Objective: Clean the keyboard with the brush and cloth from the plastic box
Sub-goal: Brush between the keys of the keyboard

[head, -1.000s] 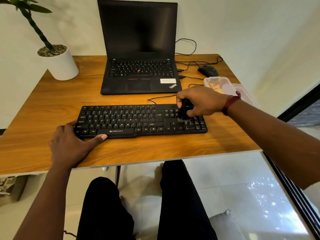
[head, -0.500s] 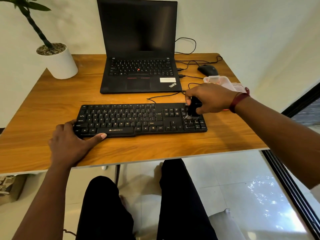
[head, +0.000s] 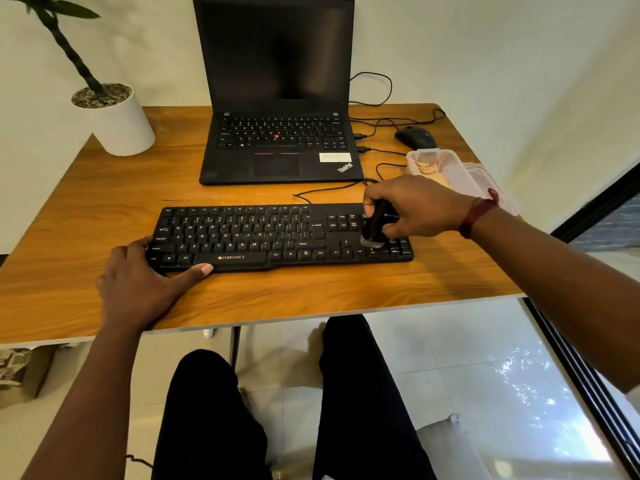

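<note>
Bristles of the black brush [head: 375, 227] are pressed onto the number-pad keys of the Zebronics keyboard [head: 277, 237], the handle gripped in the right hand [head: 420, 206]. The near left corner is braced by the left hand [head: 138, 282], thumb laid straight along the front edge, presumably against sliding. The open plastic box [head: 460, 171] is set just beyond the right wrist.

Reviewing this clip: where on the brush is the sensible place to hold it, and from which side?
Grip the brush by its black upper body, coming from above and the right, as the right hand does now with fingers curled round it. It stands nearly upright with the pale bristles down on the right-end keys of the keyboard, so the lower end should probably stay free.
</note>
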